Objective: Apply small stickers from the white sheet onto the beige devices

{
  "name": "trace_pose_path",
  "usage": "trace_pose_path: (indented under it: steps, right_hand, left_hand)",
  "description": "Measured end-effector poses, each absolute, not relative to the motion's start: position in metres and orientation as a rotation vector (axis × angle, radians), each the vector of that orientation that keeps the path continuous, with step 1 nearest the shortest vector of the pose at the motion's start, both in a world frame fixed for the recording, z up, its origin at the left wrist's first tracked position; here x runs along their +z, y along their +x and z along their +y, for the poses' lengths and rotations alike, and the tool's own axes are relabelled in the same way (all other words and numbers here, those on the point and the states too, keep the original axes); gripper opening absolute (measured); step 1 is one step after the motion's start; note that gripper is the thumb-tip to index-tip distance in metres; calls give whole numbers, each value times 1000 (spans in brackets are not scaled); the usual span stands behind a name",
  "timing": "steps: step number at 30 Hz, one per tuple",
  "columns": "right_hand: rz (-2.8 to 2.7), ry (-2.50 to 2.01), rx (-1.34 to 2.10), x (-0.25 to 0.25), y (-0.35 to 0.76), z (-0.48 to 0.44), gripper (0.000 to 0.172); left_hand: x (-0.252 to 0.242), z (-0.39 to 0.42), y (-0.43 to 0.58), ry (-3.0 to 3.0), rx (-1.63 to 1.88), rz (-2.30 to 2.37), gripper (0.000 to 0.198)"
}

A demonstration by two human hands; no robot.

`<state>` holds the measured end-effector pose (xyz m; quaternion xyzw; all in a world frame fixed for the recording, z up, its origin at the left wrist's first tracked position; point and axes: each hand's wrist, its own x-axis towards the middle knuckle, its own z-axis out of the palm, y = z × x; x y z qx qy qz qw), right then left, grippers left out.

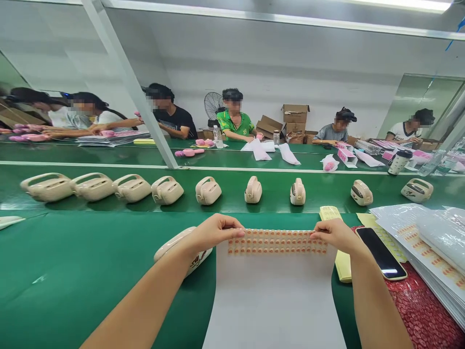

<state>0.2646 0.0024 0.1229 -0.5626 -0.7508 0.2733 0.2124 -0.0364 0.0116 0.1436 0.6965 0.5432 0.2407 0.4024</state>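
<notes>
My left hand (214, 231) and my right hand (336, 235) each pinch one end of a strip of small orange stickers (278, 241), stretched flat between them. The strip lies at the far edge of a white backing sheet (272, 295) on the green table (90, 271). A cream handheld device (174, 243) lies on its side just under my left wrist, partly hidden by my arm.
Several cream devices (167, 190) stand in a row on the green belt beyond. A phone (380, 253) lies on yellow sheets (343, 264) to the right, next to stacked sticker sheets (417, 237) and red wrap (421, 310). Several other people sit working across the line.
</notes>
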Motion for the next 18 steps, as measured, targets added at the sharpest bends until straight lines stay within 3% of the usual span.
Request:
trace_pose_path:
  steps: [3,6,11,18]
  right_hand:
    - [-1964,-1563,782,121,271,9,35]
    - [-1870,-1474,852,118,279,16,31]
    - [-1679,-1370,916,102,284,30,38]
    - [-1642,-1938,514,68,265,53,29]
  left_hand:
    - [139,13,-40,1585,838,1417,24]
    - [129,15,-41,1288,1080,1425,34]
    - [110,16,-37,1145,1173,1394,44]
    - [63,39,-28,1303,1192,1700,45]
